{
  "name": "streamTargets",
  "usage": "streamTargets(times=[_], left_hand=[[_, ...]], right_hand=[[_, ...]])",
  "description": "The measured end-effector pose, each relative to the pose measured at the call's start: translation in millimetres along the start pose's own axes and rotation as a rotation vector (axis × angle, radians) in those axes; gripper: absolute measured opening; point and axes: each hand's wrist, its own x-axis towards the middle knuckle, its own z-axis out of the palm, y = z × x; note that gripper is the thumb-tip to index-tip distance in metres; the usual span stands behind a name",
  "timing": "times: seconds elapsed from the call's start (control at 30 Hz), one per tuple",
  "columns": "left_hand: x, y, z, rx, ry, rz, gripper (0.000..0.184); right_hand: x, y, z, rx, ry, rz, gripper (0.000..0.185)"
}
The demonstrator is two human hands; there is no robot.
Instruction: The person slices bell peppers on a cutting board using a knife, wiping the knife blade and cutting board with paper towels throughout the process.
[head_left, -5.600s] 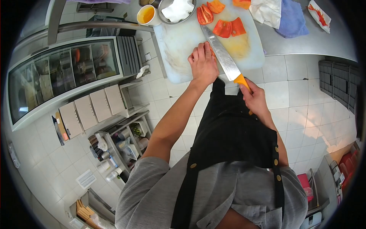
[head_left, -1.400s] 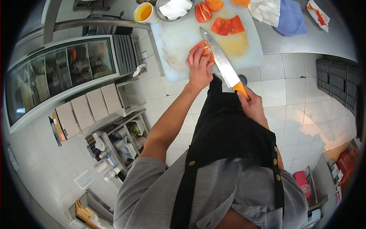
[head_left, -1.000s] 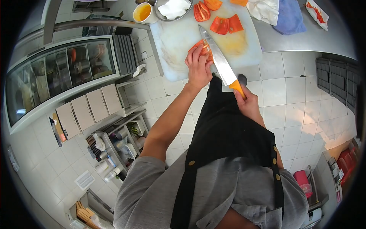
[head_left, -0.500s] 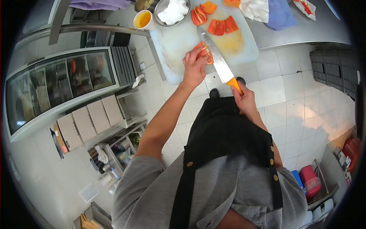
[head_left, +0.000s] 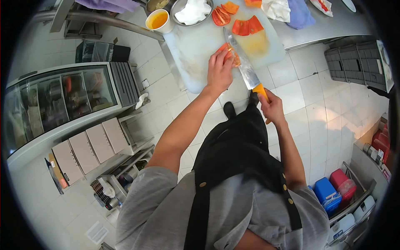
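Observation:
Red pepper piece [head_left: 233,55] lies at the near part of the white cutting board [head_left: 189,54], with my left hand [head_left: 220,71] closed on it. My right hand [head_left: 272,106] grips the orange handle of a large knife [head_left: 246,66]. The blade points away from me, just right of the held piece. Farther back on the board are a flat red pepper piece [head_left: 247,26], a ribbed red pepper piece [head_left: 221,16] and an orange-red piece [head_left: 230,7]. Another orange piece [head_left: 253,3] is at the top edge.
A cup of orange liquid [head_left: 158,20] and a metal bowl with something white [head_left: 193,11] stand at the board's back left. White cloth [head_left: 276,9] and blue cloth [head_left: 299,14] lie to the right on the steel counter [head_left: 325,27]. Grey crates [head_left: 354,62] stand at right.
The view has shifted and turned slightly. My left hand now covers more of the pepper piece than half a second ago. The knife stays beside the piece in my right hand.

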Motion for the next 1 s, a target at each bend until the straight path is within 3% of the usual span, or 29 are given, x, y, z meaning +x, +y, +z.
streamTargets(times=[0.1,0.3,0.4,0.57,0.63,0.8,1.0], left_hand=[[1,-1,0,-0.025,0.001,-0.005,0.025],[-1,-1,-2,-0.009,-0.114,-0.062,0.027],[-1,-1,0,-0.010,-0.128,-0.080,0.026],[-2,-2,2,-0.021,-0.088,-0.070,0.025],[-1,-2,-1,-0.026,-0.087,-0.068,0.027],[4,2,-7,-0.082,-0.091,-0.100,0.036],[6,5,-9,-0.115,-0.138,-0.171,0.042]], right_hand=[[-1,-12,-3,0.023,-0.036,0.127,0.031],[-20,-2,8,-0.015,0.069,-0.020,0.033],[-29,-2,15,-0.043,0.088,0.049,0.036],[-16,3,6,-0.035,0.050,0.001,0.037],[-10,-8,-6,0.049,-0.066,0.159,0.035],[-7,1,-24,0.063,-0.095,0.049,0.029],[-14,0,-42,0.119,-0.190,0.161,0.028]])
